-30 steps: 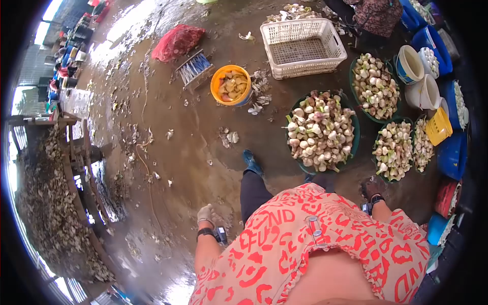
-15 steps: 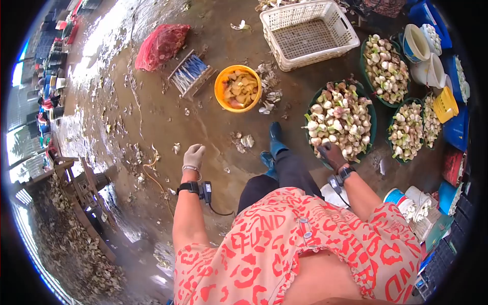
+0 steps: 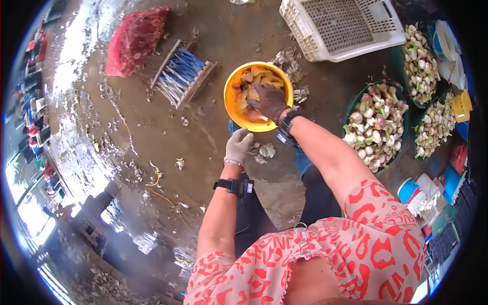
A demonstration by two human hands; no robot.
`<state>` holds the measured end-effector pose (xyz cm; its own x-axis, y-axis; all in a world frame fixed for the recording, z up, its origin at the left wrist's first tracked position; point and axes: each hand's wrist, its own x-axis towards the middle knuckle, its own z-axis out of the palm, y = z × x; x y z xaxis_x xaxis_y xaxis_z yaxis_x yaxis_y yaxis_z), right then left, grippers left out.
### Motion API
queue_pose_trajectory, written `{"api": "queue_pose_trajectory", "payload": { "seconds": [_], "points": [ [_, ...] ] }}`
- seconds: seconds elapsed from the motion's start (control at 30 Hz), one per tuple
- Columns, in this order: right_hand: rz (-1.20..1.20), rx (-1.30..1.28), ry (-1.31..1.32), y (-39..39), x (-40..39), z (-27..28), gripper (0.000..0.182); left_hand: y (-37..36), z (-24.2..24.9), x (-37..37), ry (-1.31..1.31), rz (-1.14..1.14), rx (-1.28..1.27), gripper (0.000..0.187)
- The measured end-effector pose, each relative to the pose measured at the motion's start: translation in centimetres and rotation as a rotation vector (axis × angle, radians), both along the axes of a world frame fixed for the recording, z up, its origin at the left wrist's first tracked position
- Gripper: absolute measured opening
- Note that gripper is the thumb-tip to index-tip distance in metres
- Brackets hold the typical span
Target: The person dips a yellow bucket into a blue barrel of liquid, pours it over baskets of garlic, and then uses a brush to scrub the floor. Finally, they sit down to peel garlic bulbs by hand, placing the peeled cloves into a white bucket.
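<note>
A yellow bucket (image 3: 229, 109) stands on the wet floor in front of me, holding several pale yellowish-brown pieces (image 3: 262, 75). My right hand (image 3: 269, 101), in a dark glove, reaches into it, its fingers spread over the pieces. Just below the bucket's rim is my left hand (image 3: 238, 146), in a light glove, with its fingers curled together; whether something small is inside cannot be made out. To the right, a green basket heaped with garlic bulbs (image 3: 376, 124) sits on the floor.
A white plastic crate (image 3: 325, 53) lies beyond the bucket on the right. Left of the bucket are a rack of blue and white strips (image 3: 180, 76) and a red mesh sack (image 3: 134, 43). More garlic baskets (image 3: 437, 124) and a yellow container (image 3: 461, 105) are at the far right.
My right hand has moved from the garlic basket leftward into the yellow bucket. My left hand has come nearer the bucket. The view has shifted closer to the bucket.
</note>
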<state>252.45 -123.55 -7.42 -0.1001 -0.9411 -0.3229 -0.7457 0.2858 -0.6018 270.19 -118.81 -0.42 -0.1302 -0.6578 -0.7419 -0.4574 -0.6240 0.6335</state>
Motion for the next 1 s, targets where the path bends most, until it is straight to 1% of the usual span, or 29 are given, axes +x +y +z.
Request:
{"api": "queue_pose_trajectory", "payload": {
  "seconds": [0.1, 0.13, 0.17, 0.23, 0.27, 0.3, 0.37, 0.4, 0.43, 0.47, 0.5, 0.53, 0.57, 0.6, 0.63, 0.7, 0.73, 0.77, 0.83, 0.87, 0.9, 0.97, 1.0],
  "points": [
    [0.022, 0.034, 0.118, -3.5, 3.9, -4.5, 0.041, -1.9, -4.4, 1.9, 0.081, 0.046, 0.027, 0.031],
    [0.035, 0.057, 0.178, -4.1, 4.8, -5.8, 0.038, -2.7, -5.6, 2.6, 0.036, -0.029, -0.007, 0.032],
    [0.016, 0.081, 0.177, -4.3, 5.6, -7.5, 0.038, -3.6, -6.2, 3.3, 0.037, -0.050, 0.016, 0.032],
    [0.122, 0.214, 0.313, -5.0, 6.4, -10.1, 0.032, -5.6, -6.9, 4.0, 0.092, -0.020, 0.100, 0.034],
    [0.076, 0.161, 0.284, -4.9, 6.4, -10.6, 0.028, -6.3, -7.6, 4.3, 0.101, -0.034, 0.118, 0.034],
    [0.069, 0.177, 0.296, -4.8, 6.4, -9.6, 0.028, -7.0, -8.1, 4.4, 0.086, 0.004, 0.096, 0.035],
    [-0.016, -0.072, 0.203, -3.6, 6.8, -6.5, 0.028, -8.3, -8.7, 3.8, 0.085, 0.040, 0.084, 0.037],
    [-0.025, -0.170, 0.155, -2.7, 7.4, -5.4, 0.030, -9.1, -8.5, 3.2, 0.137, 0.180, 0.205, 0.037],
    [0.028, -0.190, 0.126, -1.4, 8.0, -4.0, 0.035, -9.6, -8.0, 2.8, 0.185, 0.323, 0.324, 0.037],
    [-0.012, -0.155, 0.051, -0.9, 8.5, -2.0, 0.040, -10.2, -7.0, 2.6, 0.224, 0.166, 0.277, 0.035],
    [-0.053, -0.120, -0.022, -0.7, 8.7, -0.3, 0.044, -10.0, -7.0, 2.9, 0.230, 0.165, 0.286, 0.035],
    [-0.053, -0.115, -0.012, -0.5, 8.6, 0.9, 0.044, -9.7, -6.9, 3.0, 0.345, 0.271, 0.374, 0.034],
    [-0.076, -0.106, -0.062, -0.3, 8.5, 1.8, 0.047, -9.4, -7.0, 3.2, 0.459, 0.375, 0.462, 0.032],
    [-0.102, -0.096, -0.116, -0.1, 8.5, 2.4, 0.049, -9.3, -7.3, 3.8, 0.594, 0.373, 0.489, 0.030],
    [-0.107, -0.091, -0.116, 0.1, 8.3, 2.8, 0.049, -8.8, -7.3, 4.3, 0.592, 0.370, 0.496, 0.030],
    [-0.470, -0.050, -0.870, 0.2, 7.9, 3.6, 0.040, -8.9, -5.7, 4.4, 0.684, 0.640, 0.571, 0.028],
    [-0.581, 0.112, -1.030, 0.5, 6.8, 3.9, 0.041, -8.8, -5.5, 5.0, 0.720, 0.625, 0.621, 0.025],
    [-0.585, 0.113, -1.030, 1.0, 6.3, 3.8, 0.041, -8.5, -5.3, 4.8, 0.717, 0.624, 0.625, 0.025],
    [-0.607, 0.260, -1.219, 1.9, 5.5, 3.4, 0.040, -7.6, -5.1, 4.1, 0.751, 0.535, 0.636, 0.022],
    [-0.734, 0.256, -1.348, 2.4, 5.8, 3.5, 0.036, -7.4, -4.8, 3.4, 0.748, 0.532, 0.638, 0.022],
    [-0.738, 0.254, -1.353, 2.8, 5.7, 3.5, 0.036, -7.1, -4.5, 2.7, 0.700, 0.511, 0.607, 0.020],
    [-0.830, 0.315, -1.467, 3.7, 5.3, 3.4, 0.026, -6.9, -3.4, 1.6, 0.642, 0.485, 0.577, 0.019],
    [-0.837, 0.311, -1.474, 4.3, 5.2, 3.1, 0.026, -7.0, -2.5, 1.0, 0.651, 0.528, 0.599, 0.020]
  ]
}}
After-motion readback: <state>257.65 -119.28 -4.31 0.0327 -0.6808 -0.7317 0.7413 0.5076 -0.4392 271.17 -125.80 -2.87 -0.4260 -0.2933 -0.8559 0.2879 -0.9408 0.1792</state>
